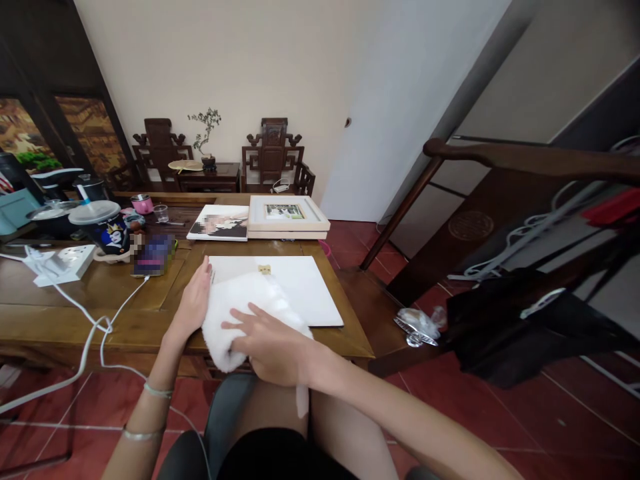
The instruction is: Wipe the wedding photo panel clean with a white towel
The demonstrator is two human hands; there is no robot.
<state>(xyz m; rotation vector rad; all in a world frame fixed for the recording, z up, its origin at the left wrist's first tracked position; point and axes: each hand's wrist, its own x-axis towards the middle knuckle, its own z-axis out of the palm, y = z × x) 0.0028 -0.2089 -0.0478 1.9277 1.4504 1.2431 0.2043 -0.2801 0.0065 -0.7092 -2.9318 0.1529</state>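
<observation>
A white flat panel (305, 283) with a small metal hanger (265, 269) lies face down on the wooden table (120, 300) in front of me. A fluffy white cloth (235, 303) is spread over its left part and hangs over the table edge. My right hand (273, 343) presses flat on the cloth, fingers apart. My left hand (193, 300) rests against the left edge of the panel and cloth, fingers together.
Farther back lie a framed picture (287, 215) and a photo print (220, 223). To the left are a phone (155, 255), a lidded cup (105, 227), a power strip (67, 263) and white cables (95, 327). A dark wooden bench (505, 200) stands at right.
</observation>
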